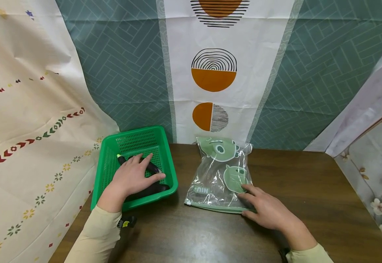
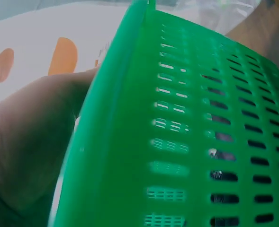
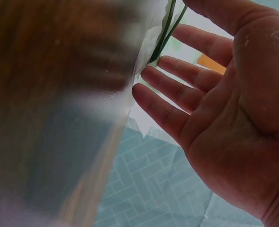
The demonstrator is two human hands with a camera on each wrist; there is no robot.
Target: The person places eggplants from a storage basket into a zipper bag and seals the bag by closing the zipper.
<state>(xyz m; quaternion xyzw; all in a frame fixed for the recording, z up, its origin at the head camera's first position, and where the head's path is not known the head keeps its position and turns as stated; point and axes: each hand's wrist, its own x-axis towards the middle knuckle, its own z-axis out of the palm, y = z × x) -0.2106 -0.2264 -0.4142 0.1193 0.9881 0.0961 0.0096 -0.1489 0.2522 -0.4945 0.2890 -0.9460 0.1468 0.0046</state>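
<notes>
A green plastic basket [image 1: 172, 171] stands at the left of the table. My left hand [image 1: 132, 178] reaches over its near side, fingers spread above dark items. One dark item [image 1: 121, 159] has a yellow-green tip; another black item [image 1: 156, 189] lies near the front wall. My hand covers much of them, so their kind is unclear. In the left wrist view the slotted basket wall [image 2: 130, 142] blocks the fingers. A clear zip bag [image 1: 210, 182] with green cartoon prints lies flat, zip edge towards me. My right hand [image 1: 266, 208] touches its right near corner with extended fingers.
The brown wooden table [image 1: 296, 179] extends to the right of the bag. A patterned curtain [image 1: 263, 54] hangs behind the table, a cream cloth [image 1: 30, 109] covers the left side, and a floral cloth [image 1: 374, 171] borders the right.
</notes>
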